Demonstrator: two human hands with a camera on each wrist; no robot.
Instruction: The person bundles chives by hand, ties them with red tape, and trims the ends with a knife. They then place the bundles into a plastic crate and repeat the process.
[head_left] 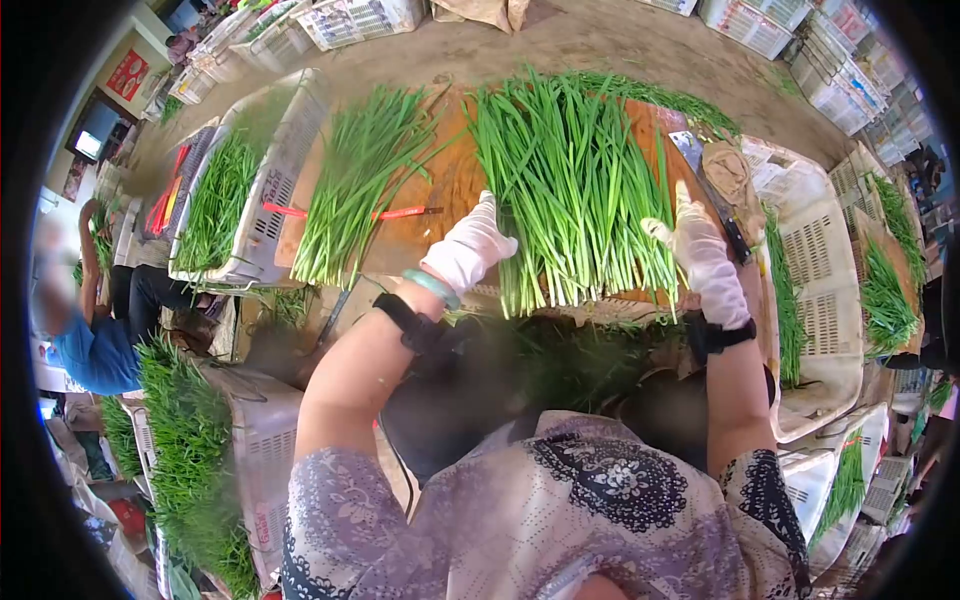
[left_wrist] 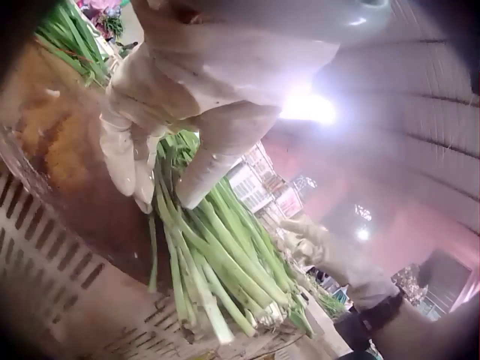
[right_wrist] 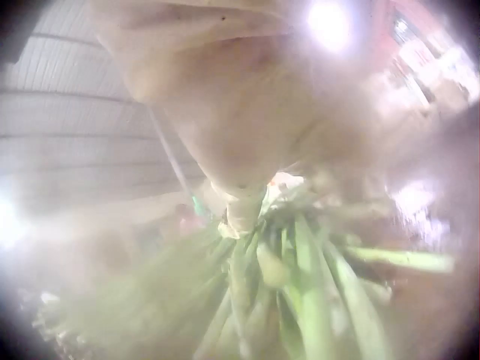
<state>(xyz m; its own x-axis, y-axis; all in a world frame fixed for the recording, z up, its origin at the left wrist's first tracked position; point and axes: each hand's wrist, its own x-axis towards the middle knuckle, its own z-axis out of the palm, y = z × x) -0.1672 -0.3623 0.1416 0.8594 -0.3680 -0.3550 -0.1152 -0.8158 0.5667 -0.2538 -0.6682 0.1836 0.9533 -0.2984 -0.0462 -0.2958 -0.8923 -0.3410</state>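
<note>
Head view, large bunch: I see the large bunch of green stalks spread on the wooden surface, between the two hands, its pale ends reaching over the near edge and its leaf tips lying toward the far edge.
Head view, left hand: at the bunch's left side, the left hand has its grip spread, fingers pointing away from me, thumb against the stalks.
Head view, right hand: the right hand is at the bunch's right side, grip spread, fingers extended, thumb toward the stalks.
Head view, room on the left: bare wood shows between the left hand and a smaller bunch, which lies across a red strip; a white crate stands just beyond.
Head view, room on the right: a black-handled blade and a brown cloth lie near the right edge, with another crate beside it.
Left wrist view, stalks: thumb and fingers rest at the bunch, unclenched; its cut ends point toward the near edge.
Right wrist view, stalks: a gloved fingertip meets the stalks; blur hides the rest, so I cannot tell the grip's spread here.
</note>
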